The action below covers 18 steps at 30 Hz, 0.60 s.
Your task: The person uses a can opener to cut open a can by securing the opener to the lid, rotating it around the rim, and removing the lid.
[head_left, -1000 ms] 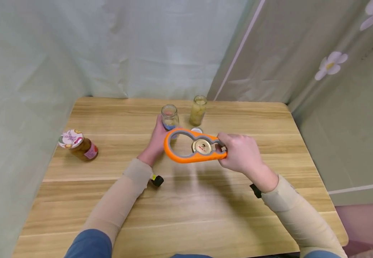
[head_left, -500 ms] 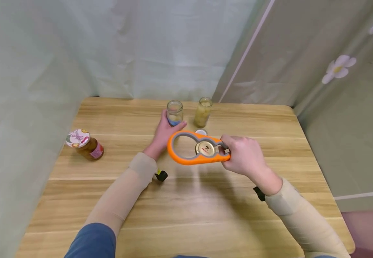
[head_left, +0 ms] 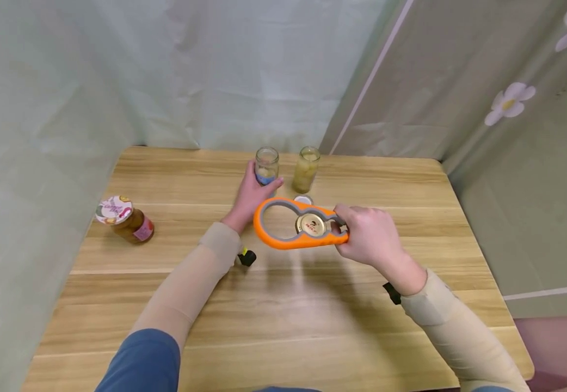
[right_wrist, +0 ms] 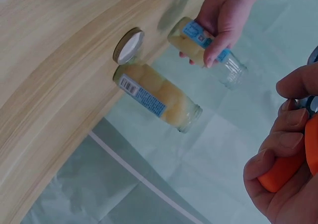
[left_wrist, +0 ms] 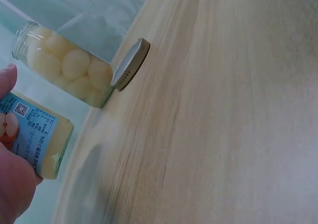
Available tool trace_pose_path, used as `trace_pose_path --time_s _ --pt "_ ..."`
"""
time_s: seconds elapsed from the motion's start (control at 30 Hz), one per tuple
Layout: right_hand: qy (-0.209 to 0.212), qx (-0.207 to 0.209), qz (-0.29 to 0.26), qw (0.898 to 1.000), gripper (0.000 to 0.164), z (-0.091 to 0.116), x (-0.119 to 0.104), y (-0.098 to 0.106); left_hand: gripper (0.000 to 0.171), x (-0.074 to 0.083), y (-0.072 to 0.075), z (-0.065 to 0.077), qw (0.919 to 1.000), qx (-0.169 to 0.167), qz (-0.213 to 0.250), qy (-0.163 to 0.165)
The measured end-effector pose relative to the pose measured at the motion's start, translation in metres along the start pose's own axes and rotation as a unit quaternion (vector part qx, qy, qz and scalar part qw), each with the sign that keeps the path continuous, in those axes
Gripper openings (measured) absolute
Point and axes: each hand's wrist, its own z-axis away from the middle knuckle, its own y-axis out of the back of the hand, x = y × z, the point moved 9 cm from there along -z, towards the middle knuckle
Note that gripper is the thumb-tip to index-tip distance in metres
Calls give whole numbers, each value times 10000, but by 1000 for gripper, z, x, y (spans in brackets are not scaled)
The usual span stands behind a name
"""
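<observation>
Uncapped, upper centre: held jar (head_left: 266,166) in curled left hand (head_left: 253,193), fruit jar (head_left: 306,171) beside. Centre: opener (head_left: 308,242) with gold lid (head_left: 310,224) — clasped in right hand (head_left: 373,235). Remaining, far left — brown jar (head_left: 129,226), still capped.

Near the left edge of the table (head_left: 337,326), a lidded jar (head_left: 136,227) is placed, well apart from the rest. Near the middle of the back edge, a lidless jar (head_left: 306,173) is stood, with round pieces (left_wrist: 74,63) contained in it; just before it, a loose lid (head_left: 303,200) is laid. To its left, another jar (head_left: 266,163) is held in the left hand (head_left: 253,193). Before these, above the table, an opener (head_left: 285,244) is held in the right hand (head_left: 374,235), its ring end pointed left; in its middle opening a disc (head_left: 311,224) is seen. Behind the table, a sheet (head_left: 239,81) is hung.
</observation>
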Motion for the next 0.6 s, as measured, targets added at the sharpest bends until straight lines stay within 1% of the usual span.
trace_pose_path --time_s 0.2,0.37,0.6 --pt "-8 -38 45 10000 18 0 0 -1 73 -6 -3 -5 9999 -75 57 84" --pt "-18 -60 75 10000 18 0 0 -3 71 -7 -5 -9 9998 -124 140 105" --pt "-37 -34 58 10000 18 0 0 -3 71 -1 -9 -16 9998 -159 67 -122"
